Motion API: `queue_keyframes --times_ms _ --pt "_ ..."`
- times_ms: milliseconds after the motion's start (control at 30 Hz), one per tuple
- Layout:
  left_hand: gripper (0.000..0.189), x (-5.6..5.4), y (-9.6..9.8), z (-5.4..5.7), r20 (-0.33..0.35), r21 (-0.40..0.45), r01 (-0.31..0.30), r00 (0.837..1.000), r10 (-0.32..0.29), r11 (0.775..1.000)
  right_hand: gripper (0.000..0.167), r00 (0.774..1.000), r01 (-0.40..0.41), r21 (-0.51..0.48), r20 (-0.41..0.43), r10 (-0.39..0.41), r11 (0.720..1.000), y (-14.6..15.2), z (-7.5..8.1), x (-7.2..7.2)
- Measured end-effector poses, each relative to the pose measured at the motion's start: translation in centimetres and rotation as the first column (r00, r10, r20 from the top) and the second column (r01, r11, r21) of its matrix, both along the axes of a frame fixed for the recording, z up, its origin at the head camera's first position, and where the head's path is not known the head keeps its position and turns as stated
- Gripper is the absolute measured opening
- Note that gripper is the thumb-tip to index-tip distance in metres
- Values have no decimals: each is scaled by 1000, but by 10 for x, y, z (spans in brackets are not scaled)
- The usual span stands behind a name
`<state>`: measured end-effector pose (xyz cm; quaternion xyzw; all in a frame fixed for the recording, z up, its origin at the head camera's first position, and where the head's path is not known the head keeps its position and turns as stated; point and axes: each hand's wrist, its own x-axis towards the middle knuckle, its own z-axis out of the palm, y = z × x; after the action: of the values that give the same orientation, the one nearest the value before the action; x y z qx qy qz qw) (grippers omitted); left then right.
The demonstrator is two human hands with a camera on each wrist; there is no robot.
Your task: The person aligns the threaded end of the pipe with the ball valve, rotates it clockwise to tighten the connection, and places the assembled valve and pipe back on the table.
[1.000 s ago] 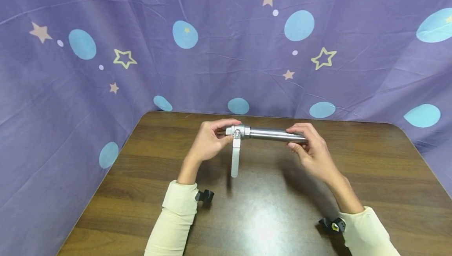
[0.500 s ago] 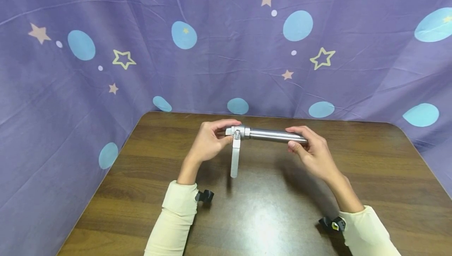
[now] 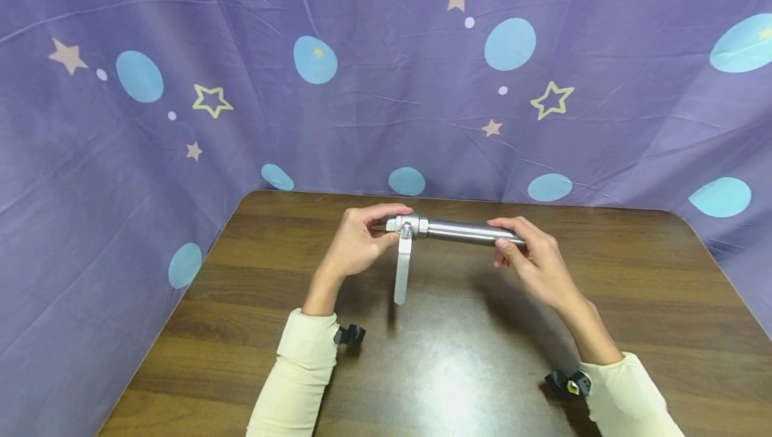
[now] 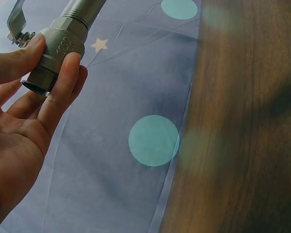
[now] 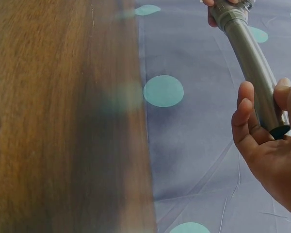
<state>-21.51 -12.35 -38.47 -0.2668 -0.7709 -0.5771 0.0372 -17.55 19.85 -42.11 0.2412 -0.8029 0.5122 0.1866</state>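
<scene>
A silver ball valve (image 3: 410,224) is held above the table, its flat lever handle (image 3: 402,273) pointing toward me. My left hand (image 3: 358,239) grips the valve body between thumb and fingers; the left wrist view shows the valve's open end (image 4: 37,86) beside the fingers. A shiny metal pipe (image 3: 461,230) runs from the valve's right side, joined to it end to end. Around the pipe's far right end curl the thumb and fingers of my right hand (image 3: 537,259). In the right wrist view the pipe's dark open end (image 5: 280,131) shows near the palm.
Below the hands is a brown wooden table (image 3: 241,330) with a glossy reflection. A purple curtain (image 3: 386,75) with stars and blue ovals hangs behind it and along the left side. Black straps (image 3: 350,335) sit at both wrists by the pale sleeves.
My right thumb and fingers have shifted slightly on the pipe, the thumb now lying further over it. The valve and left hand have stayed nearly in place.
</scene>
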Motion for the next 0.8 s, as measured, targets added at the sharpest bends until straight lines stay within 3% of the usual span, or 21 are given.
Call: queue_keyframes --times_ms 167,467,800 --pt "44 -1 0 -1 -2 -3 0 1000 0 1000 33 1000 -1 11 -12 1 1000 -1 0 -1" --pt "43 -2 -2 -1 4 2 -15 1000 15 1000 48 999 13 37 -47 -11 999 -3 3 3" --pt "43 -2 -2 -2 -5 2 -10 1000 10 1000 45 996 17 19 -85 -16 1000 -4 3 2"
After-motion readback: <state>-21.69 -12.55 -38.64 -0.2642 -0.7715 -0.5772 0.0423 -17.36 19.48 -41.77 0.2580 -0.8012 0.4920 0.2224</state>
